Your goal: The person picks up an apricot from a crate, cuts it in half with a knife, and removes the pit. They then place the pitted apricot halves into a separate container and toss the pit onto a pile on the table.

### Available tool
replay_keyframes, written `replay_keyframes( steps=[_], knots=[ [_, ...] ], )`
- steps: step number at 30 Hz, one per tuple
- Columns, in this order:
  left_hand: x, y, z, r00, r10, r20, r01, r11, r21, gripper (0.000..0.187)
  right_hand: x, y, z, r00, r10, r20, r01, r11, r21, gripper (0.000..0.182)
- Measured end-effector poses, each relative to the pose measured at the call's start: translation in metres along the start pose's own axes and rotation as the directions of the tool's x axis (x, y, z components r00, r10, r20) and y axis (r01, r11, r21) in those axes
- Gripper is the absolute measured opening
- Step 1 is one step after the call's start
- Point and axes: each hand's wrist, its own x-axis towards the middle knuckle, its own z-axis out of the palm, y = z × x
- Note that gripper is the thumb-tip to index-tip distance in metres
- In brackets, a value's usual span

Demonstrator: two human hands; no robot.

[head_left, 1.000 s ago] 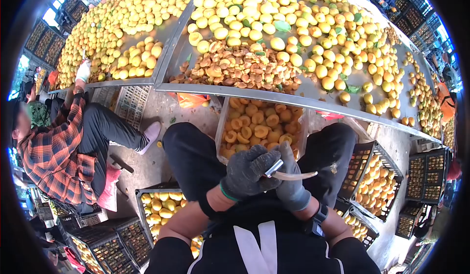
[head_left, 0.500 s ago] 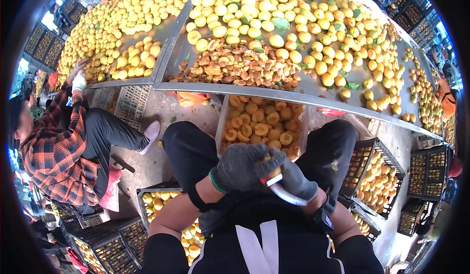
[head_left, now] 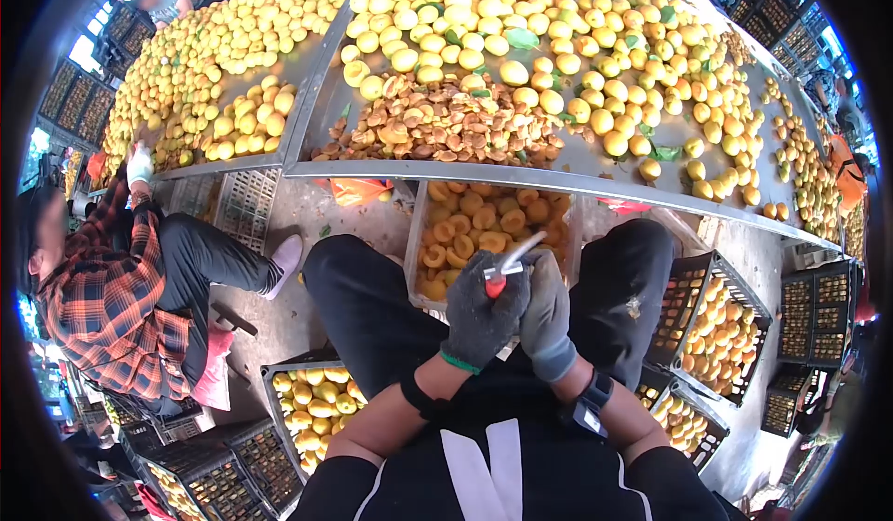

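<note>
A small knife (head_left: pixel 496 282) with a red handle end and a curved pale blade is in my gloved left hand (head_left: pixel 479 321), which is closed around it. The blade points up and to the right, away from my body. Pressed against that hand is my right hand (head_left: pixel 546 321), also gloved, with curled fingers; whatever lies inside them is hidden. Both hands are above my lap, just in front of a crate (head_left: pixel 415 253) that holds halved apricots (head_left: pixel 484 219).
A metal table (head_left: pixel 391 169) ahead carries whole apricots (head_left: pixel 614 116) and a heap of brown pits (head_left: pixel 446 121). Black crates of fruit (head_left: pixel 721 330) stand at my right, another crate (head_left: pixel 312 409) at my left. A person in a plaid shirt (head_left: pixel 116 307) sits to the left.
My hands have turned and moved slightly up, towards the crate. The knife blade has swung from pointing down-right to pointing up-right. The yellow fruit bit between my hands no longer shows.
</note>
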Motion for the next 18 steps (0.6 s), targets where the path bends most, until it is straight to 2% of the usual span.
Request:
replay_keyframes(
  steps=[1, 2, 4, 6, 7, 8, 9, 10, 11, 12, 13, 14, 15, 16, 18],
  knots=[
    [-0.002, -0.005, 0.007, 0.975, -0.223, -0.013, 0.216, 0.953, -0.212, 0.018, 0.003, -0.003, 0.000, 0.997, -0.072, 0.026, 0.075, 0.985, -0.153, 0.026],
    [-0.003, -0.005, 0.011, 0.901, -0.434, 0.027, 0.405, 0.816, -0.413, 0.018, 0.004, -0.006, -0.002, 0.989, -0.137, 0.059, 0.149, 0.942, -0.302, 0.026],
    [0.002, -0.008, 0.007, 0.884, -0.464, 0.056, 0.443, 0.794, -0.417, 0.020, 0.006, 0.003, -0.004, 0.992, -0.092, 0.087, 0.115, 0.942, -0.316, 0.026],
    [0.009, -0.016, 0.005, 0.723, -0.677, 0.136, 0.568, 0.471, -0.675, 0.021, 0.012, 0.022, -0.003, 0.954, -0.276, 0.121, 0.292, 0.945, -0.150, 0.026],
    [0.013, -0.011, 0.003, 0.677, -0.724, 0.131, 0.570, 0.404, -0.716, 0.027, 0.016, 0.034, -0.005, 0.925, -0.361, 0.118, 0.373, 0.921, -0.111, 0.027],
    [0.013, -0.020, -0.004, 0.676, -0.726, 0.129, 0.570, 0.404, -0.715, 0.027, 0.016, 0.031, -0.010, 0.926, -0.359, 0.119, 0.372, 0.922, -0.109, 0.027],
    [0.012, -0.033, -0.015, 0.648, -0.667, 0.368, 0.568, 0.101, -0.817, 0.030, 0.017, 0.024, -0.016, 0.980, -0.051, 0.194, 0.014, 0.982, 0.187, 0.027],
    [0.011, -0.042, -0.021, 0.631, -0.524, 0.572, 0.551, -0.217, -0.806, 0.033, 0.019, 0.020, -0.025, 0.911, 0.220, 0.350, -0.362, 0.833, 0.418, 0.028],
    [0.014, -0.040, -0.016, 0.584, -0.658, 0.476, 0.572, -0.083, -0.816, 0.040, 0.026, 0.048, -0.039, 0.850, 0.144, 0.507, -0.426, 0.753, 0.501, 0.033],
    [0.016, -0.039, -0.018, 0.587, -0.655, 0.476, 0.572, -0.081, -0.816, 0.040, 0.028, 0.047, -0.038, 0.851, 0.140, 0.506, -0.423, 0.755, 0.501, 0.033],
    [0.017, -0.038, -0.022, 0.583, -0.640, 0.501, 0.587, -0.094, -0.804, 0.040, 0.031, 0.047, -0.034, 0.909, 0.165, 0.383, -0.296, 0.902, 0.314, 0.037],
    [0.017, -0.038, -0.026, 0.578, -0.626, 0.523, 0.602, -0.105, -0.791, 0.039, 0.033, 0.047, -0.032, 0.955, 0.150, 0.255, -0.178, 0.980, 0.088, 0.041],
    [0.017, -0.040, -0.027, 0.541, -0.653, 0.530, 0.633, -0.099, -0.768, 0.039, 0.035, 0.049, -0.033, 0.957, 0.175, 0.231, -0.210, 0.968, 0.139, 0.046],
    [0.016, -0.042, -0.028, 0.542, -0.655, 0.527, 0.631, -0.097, -0.769, 0.039, 0.034, 0.048, -0.034, 0.957, 0.174, 0.234, -0.210, 0.968, 0.140, 0.046],
    [0.011, -0.044, -0.029, 0.512, -0.648, 0.564, 0.762, 0.039, -0.646, 0.035, 0.027, 0.022, -0.029, 0.884, 0.288, 0.369, -0.438, 0.788, 0.433, 0.048]
  ],
)
